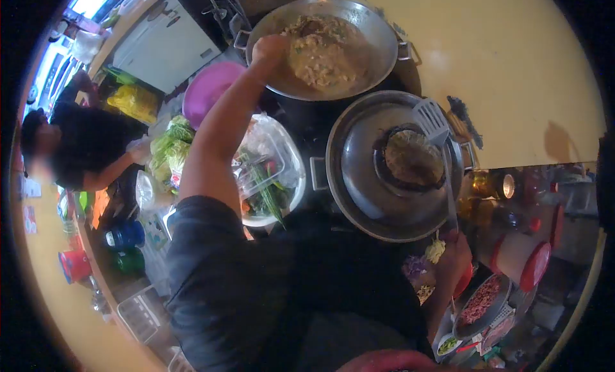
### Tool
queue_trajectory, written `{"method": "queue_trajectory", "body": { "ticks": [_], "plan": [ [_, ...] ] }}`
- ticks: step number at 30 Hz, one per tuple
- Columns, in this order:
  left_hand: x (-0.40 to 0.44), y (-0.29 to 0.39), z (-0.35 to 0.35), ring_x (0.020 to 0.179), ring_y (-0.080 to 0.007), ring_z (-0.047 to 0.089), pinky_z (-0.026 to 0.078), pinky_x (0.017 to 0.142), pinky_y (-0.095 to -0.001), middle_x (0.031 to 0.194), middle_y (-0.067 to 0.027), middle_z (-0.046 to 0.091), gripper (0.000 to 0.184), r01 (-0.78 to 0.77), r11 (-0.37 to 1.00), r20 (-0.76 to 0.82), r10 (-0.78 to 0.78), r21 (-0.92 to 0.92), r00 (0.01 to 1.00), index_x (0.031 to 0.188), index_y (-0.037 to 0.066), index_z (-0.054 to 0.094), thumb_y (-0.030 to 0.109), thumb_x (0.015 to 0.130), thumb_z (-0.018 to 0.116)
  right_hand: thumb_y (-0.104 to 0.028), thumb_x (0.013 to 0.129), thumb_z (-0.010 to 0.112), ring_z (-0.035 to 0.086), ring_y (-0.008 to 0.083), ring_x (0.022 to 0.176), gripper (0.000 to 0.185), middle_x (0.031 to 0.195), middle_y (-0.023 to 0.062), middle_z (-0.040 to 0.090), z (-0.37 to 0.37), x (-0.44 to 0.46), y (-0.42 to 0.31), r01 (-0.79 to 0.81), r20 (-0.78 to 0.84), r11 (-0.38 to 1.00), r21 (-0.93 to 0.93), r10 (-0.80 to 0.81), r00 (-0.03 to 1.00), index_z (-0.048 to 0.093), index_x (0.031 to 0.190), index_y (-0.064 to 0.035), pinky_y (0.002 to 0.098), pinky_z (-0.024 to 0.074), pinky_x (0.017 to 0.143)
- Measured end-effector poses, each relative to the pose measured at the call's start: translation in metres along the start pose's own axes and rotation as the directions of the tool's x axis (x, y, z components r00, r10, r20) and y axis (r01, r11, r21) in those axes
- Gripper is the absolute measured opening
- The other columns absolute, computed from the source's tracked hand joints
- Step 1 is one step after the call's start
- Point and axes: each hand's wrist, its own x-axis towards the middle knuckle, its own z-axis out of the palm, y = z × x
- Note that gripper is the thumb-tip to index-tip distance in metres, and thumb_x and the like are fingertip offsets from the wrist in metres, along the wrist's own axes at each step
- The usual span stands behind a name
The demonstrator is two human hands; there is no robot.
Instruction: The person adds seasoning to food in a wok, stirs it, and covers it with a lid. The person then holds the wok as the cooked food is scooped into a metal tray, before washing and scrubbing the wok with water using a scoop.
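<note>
Grips the handle of a slotted spatula (436, 126) with the right hand (453, 250) at four o'clock, fingers closed round it. Points the slotted head toward one o'clock, across the right edge of a metal lid (362, 180) on a wide pan (344, 208) at three o'clock; cannot tell whether touching the lid or just above. Holds the left hand (270, 49) near twelve o'clock, at the left rim of an uncovered wok (378, 26) full of chunky, pale brown food (317, 64). Cannot tell whether pinching anything there, with the fingers hidden. Passes the left forearm over a white basin (298, 183) of vegetables near nine o'clock. Farther out at nine, shows a co-worker (96, 138) beside leafy greens (170, 151); at four, beyond the right hand, a pan of red minced meat (483, 298).
</note>
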Motion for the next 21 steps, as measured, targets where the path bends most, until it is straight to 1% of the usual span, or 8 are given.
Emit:
{"method": "queue_trajectory", "body": {
  "ticks": [3, 5, 7, 9, 12, 15, 18, 21],
  "plan": [
    [-0.024, -0.002, 0.000, 0.088, -0.0281, 0.064, 0.051, 0.074, -0.0405, 0.097, -0.0101, 0.066, 0.025, 0.079, 0.955, 0.009, -0.079, -0.286, 0.997, 0.097, 0.016, 0.065, 0.027, 0.085, 0.046, -0.028, 0.092, 0.045, 0.060, 0.0272, 0.067, 0.032, 0.073, 0.0140, 0.062, -0.001, 0.004, -0.001, -0.049, 0.018, 0.985, 0.164, 0.046, 0.999, 0.059, 0.080, -0.0015, 0.0358, 0.0440, 0.060],
    [-0.053, -0.017, -0.049, 0.088, -0.0291, 0.064, 0.051, 0.075, -0.0404, 0.098, -0.0091, 0.065, 0.024, -0.059, 0.997, 0.203, 0.068, -0.048, 0.977, 0.099, 0.021, 0.064, 0.027, 0.086, 0.045, -0.030, 0.092, 0.046, 0.059, 0.0242, 0.067, 0.034, 0.073, 0.0125, 0.062, -0.002, 0.007, 0.005, -0.078, 0.050, 0.977, 0.199, 0.069, 0.996, 0.059, 0.080, -0.0010, 0.0349, 0.0436, 0.061],
    [-0.073, -0.040, -0.080, 0.090, -0.0305, 0.063, 0.050, 0.075, -0.0420, 0.098, -0.0113, 0.064, 0.025, -0.033, 0.999, 0.137, 0.036, -0.023, 0.990, 0.104, 0.021, 0.061, 0.026, 0.087, 0.043, -0.031, 0.091, 0.047, 0.059, 0.0258, 0.066, 0.034, 0.073, 0.0141, 0.062, -0.006, 0.008, 0.006, -0.092, 0.033, 0.981, 0.171, 0.088, 0.996, 0.058, 0.080, -0.0006, 0.0358, 0.0431, 0.060],
    [-0.069, -0.063, -0.069, 0.091, -0.0309, 0.062, 0.050, 0.075, -0.0425, 0.099, -0.0136, 0.063, 0.026, 0.183, 0.980, 0.137, -0.192, 0.080, 0.972, 0.108, 0.019, 0.057, 0.021, 0.087, 0.043, -0.032, 0.091, 0.048, 0.059, 0.0274, 0.066, 0.035, 0.074, 0.0156, 0.062, -0.009, 0.007, 0.011, -0.095, 0.025, 0.987, 0.129, 0.092, 0.995, 0.058, 0.080, -0.0002, 0.0366, 0.0425, 0.059],
    [-0.073, -0.092, -0.050, 0.090, -0.0312, 0.062, 0.050, 0.074, -0.0428, 0.098, -0.0163, 0.063, 0.027, 0.252, 0.965, 0.160, -0.262, 0.077, 0.952, 0.110, 0.016, 0.055, 0.018, 0.085, 0.045, -0.032, 0.089, 0.050, 0.058, 0.0321, 0.067, 0.034, 0.076, 0.0194, 0.061, -0.012, 0.010, 0.017, -0.071, -0.077, 0.994, -0.078, 0.065, 0.995, 0.057, 0.080, 0.0001, 0.0387, 0.0418, 0.059],
    [-0.078, -0.078, -0.034, 0.089, -0.0326, 0.062, 0.050, 0.074, -0.0432, 0.097, -0.0170, 0.063, 0.022, 0.174, 0.983, 0.118, -0.167, -0.053, 0.979, 0.097, 0.012, 0.063, 0.021, 0.081, 0.051, -0.031, 0.088, 0.051, 0.057, 0.0366, 0.066, 0.031, 0.078, 0.0208, 0.061, -0.013, 0.009, 0.013, -0.138, -0.055, 0.982, -0.127, 0.131, 0.990, 0.059, 0.086, -0.0013, 0.0405, 0.0425, 0.059],
    [-0.047, -0.074, 0.079, 0.090, -0.0327, 0.062, 0.049, 0.076, -0.0439, 0.097, -0.0156, 0.064, 0.029, 0.267, 0.840, 0.217, -0.183, -0.472, 0.959, 0.088, 0.009, 0.068, 0.032, 0.075, 0.057, -0.031, 0.089, 0.049, 0.058, 0.0383, 0.065, 0.030, 0.075, 0.0187, 0.062, 0.001, 0.008, 0.021, -0.197, -0.082, 0.946, -0.256, 0.182, 0.980, 0.060, 0.091, -0.0037, 0.0417, 0.0433, 0.058],
    [-0.063, -0.013, 0.010, 0.092, -0.0324, 0.061, 0.048, 0.077, -0.0444, 0.097, -0.0148, 0.064, 0.037, 0.283, 0.796, 0.236, -0.180, -0.536, 0.955, 0.093, 0.008, 0.066, 0.039, 0.072, 0.059, -0.032, 0.090, 0.046, 0.059, 0.0395, 0.069, 0.030, 0.076, 0.0188, 0.062, 0.014, 0.009, 0.030, -0.040, -0.182, 0.985, -0.171, 0.008, 0.983, 0.059, 0.091, -0.0045, 0.0434, 0.0432, 0.058]
  ]
}}
